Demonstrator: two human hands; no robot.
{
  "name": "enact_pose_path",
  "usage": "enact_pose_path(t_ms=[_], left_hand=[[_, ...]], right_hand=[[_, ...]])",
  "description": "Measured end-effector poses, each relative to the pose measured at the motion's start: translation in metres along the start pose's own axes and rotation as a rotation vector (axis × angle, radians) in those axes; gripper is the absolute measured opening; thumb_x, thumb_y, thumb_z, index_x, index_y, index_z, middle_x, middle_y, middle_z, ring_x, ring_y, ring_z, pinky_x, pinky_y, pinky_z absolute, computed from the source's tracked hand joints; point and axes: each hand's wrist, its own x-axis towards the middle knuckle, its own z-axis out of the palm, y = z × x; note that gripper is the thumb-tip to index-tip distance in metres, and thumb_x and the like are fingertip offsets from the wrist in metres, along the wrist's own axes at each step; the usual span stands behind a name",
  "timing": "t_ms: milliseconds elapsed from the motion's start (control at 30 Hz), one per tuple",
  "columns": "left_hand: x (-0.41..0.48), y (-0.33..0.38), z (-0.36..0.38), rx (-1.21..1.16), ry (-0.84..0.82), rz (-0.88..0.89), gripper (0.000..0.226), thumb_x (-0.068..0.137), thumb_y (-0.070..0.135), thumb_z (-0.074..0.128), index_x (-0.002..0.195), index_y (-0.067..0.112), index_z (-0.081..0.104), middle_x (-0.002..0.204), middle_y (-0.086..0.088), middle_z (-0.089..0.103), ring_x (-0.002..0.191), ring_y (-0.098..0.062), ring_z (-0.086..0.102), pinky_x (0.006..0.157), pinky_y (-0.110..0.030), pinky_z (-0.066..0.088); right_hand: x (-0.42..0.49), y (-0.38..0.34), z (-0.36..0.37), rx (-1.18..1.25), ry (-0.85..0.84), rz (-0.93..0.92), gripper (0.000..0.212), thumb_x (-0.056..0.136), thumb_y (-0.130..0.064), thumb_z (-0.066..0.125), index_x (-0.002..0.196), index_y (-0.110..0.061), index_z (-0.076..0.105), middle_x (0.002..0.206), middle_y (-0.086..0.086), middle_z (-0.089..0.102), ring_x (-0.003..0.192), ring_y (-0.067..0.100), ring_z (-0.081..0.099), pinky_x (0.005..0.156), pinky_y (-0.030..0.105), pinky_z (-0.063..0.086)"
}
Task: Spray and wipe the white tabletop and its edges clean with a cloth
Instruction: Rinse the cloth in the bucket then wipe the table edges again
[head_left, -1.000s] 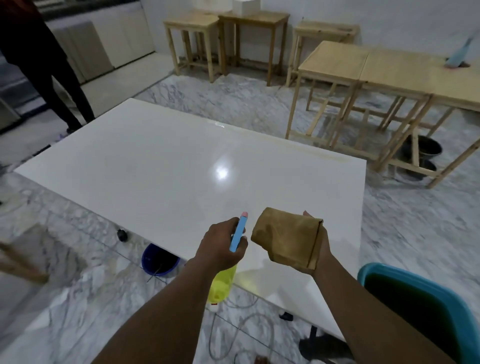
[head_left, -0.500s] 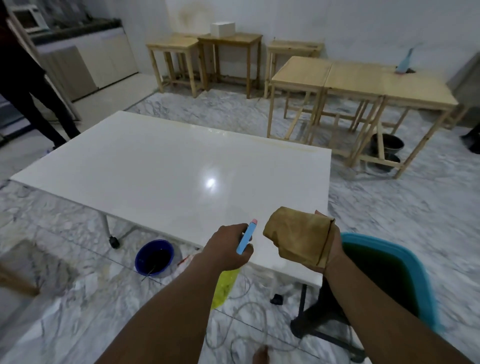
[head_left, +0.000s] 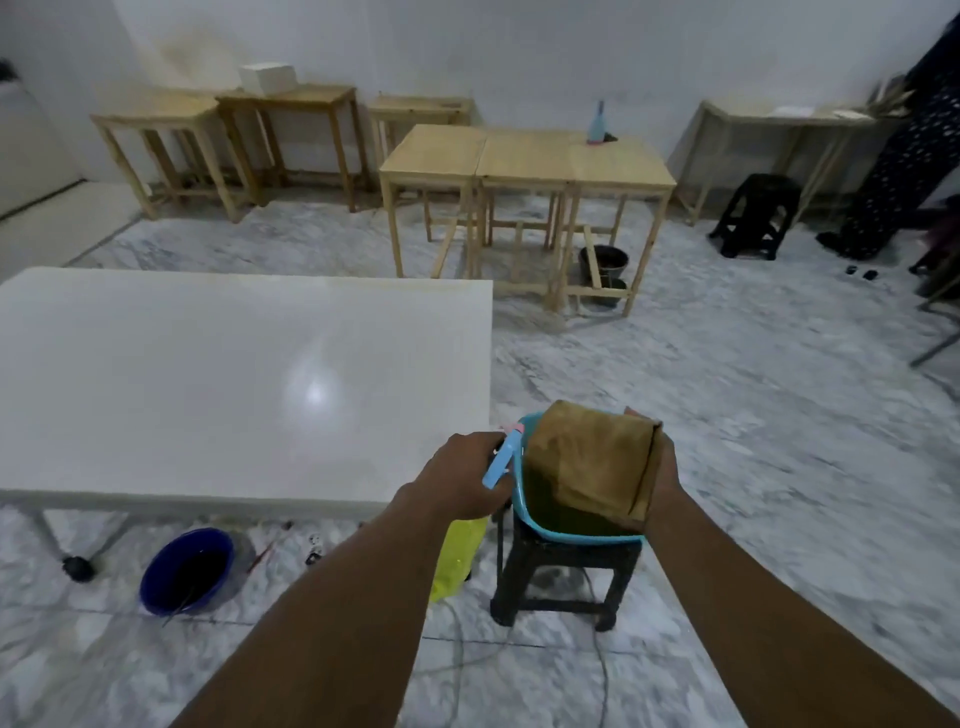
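Gripping yellow spray bottle (head_left: 460, 558) in left hand (head_left: 460, 475), folded brown cloth (head_left: 589, 465) in right hand (head_left: 660, 473), hovering over teal basin (head_left: 524, 512). White surface (head_left: 218, 379) lying left-forward of hands. Likely wetting cloth; wringing first, avoiding drips.

White tabletop (head_left: 208, 374) bare; blue bucket (head_left: 187, 571) on marble floor (head_left: 753, 415).

We see a basin (head_left: 521, 506) on a stool (head_left: 563, 564), right of the tabletop (head_left: 208, 374); a bucket (head_left: 184, 571) seemingly sits under its near edge.
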Motion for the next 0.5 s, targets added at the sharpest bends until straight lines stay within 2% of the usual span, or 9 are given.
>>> enact_pose_path(t_ms=[33, 67, 133, 233, 300, 367, 500], left_hand=[[0.009, 0.016, 0.008, -0.007, -0.022, 0.009, 0.011, 0.086, 0.031, 0.064, 0.086, 0.024, 0.056, 0.075, 0.007, 0.061, 0.075, -0.023, 0.06, 0.07, -0.034, 0.048], [0.019, 0.03, 0.015, -0.013, -0.039, 0.018, 0.016, 0.082, 0.037, 0.06, 0.087, 0.022, 0.058, 0.08, 0.002, 0.065, 0.078, -0.026, 0.063, 0.072, -0.038, 0.051], [0.041, 0.061, 0.034, -0.008, -0.061, 0.051, 0.029, 0.08, 0.04, 0.058, 0.094, 0.016, 0.064, 0.092, -0.008, 0.071, 0.086, -0.03, 0.067, 0.078, -0.042, 0.054], [0.079, 0.111, 0.07, 0.025, -0.095, 0.104, 0.017, 0.092, 0.028, 0.067, 0.099, 0.014, 0.065, 0.099, -0.01, 0.072, 0.09, -0.03, 0.067, 0.077, -0.038, 0.051], [0.107, 0.147, 0.094, 0.022, -0.075, 0.141, 0.014, 0.092, 0.028, 0.067, 0.1, 0.017, 0.064, 0.098, -0.01, 0.072, 0.087, -0.028, 0.066, 0.075, -0.038, 0.052], [0.131, 0.179, 0.116, -0.005, -0.06, 0.171, 0.015, 0.089, 0.031, 0.065, 0.096, 0.019, 0.062, 0.094, -0.009, 0.071, 0.084, -0.029, 0.065, 0.075, -0.043, 0.054], [0.171, 0.232, 0.148, -0.008, -0.067, 0.173, 0.02, 0.091, 0.032, 0.064, 0.099, 0.015, 0.063, 0.091, -0.005, 0.069, 0.084, -0.028, 0.063, 0.072, -0.041, 0.05]], right_hand=[[0.0, -0.012, -0.014, 0.0, 0.014, -0.001, 0.054, 0.099, -0.052, 0.042, 0.104, -0.005, 0.069, 0.091, 0.016, 0.076, 0.091, 0.035, 0.063, 0.085, 0.043, 0.05], [0.001, -0.023, -0.028, -0.01, 0.033, -0.008, 0.057, 0.097, -0.055, 0.043, 0.102, -0.005, 0.069, 0.091, 0.017, 0.076, 0.092, 0.036, 0.063, 0.084, 0.042, 0.05], [0.004, -0.048, -0.057, 0.012, 0.059, -0.003, 0.06, 0.094, -0.058, 0.044, 0.105, -0.005, 0.07, 0.104, 0.019, 0.073, 0.1, 0.037, 0.062, 0.094, 0.044, 0.048], [0.007, -0.089, -0.106, 0.044, 0.04, -0.008, 0.067, 0.097, -0.059, 0.036, 0.096, -0.006, 0.077, 0.1, 0.018, 0.075, 0.093, 0.037, 0.069, 0.092, 0.044, 0.047], [0.014, -0.121, -0.138, 0.045, 0.026, 0.008, 0.072, 0.099, -0.058, 0.032, 0.088, -0.005, 0.08, 0.096, 0.017, 0.076, 0.08, 0.035, 0.074, 0.089, 0.046, 0.047], [0.019, -0.15, -0.165, 0.045, 0.016, 0.003, 0.074, 0.098, -0.059, 0.031, 0.084, -0.006, 0.081, 0.096, 0.018, 0.076, 0.077, 0.036, 0.075, 0.086, 0.048, 0.047], [0.03, -0.198, -0.206, 0.049, 0.016, 0.022, 0.074, 0.098, -0.057, 0.032, 0.076, -0.006, 0.081, 0.09, 0.018, 0.076, 0.072, 0.035, 0.074, 0.081, 0.045, 0.046]])
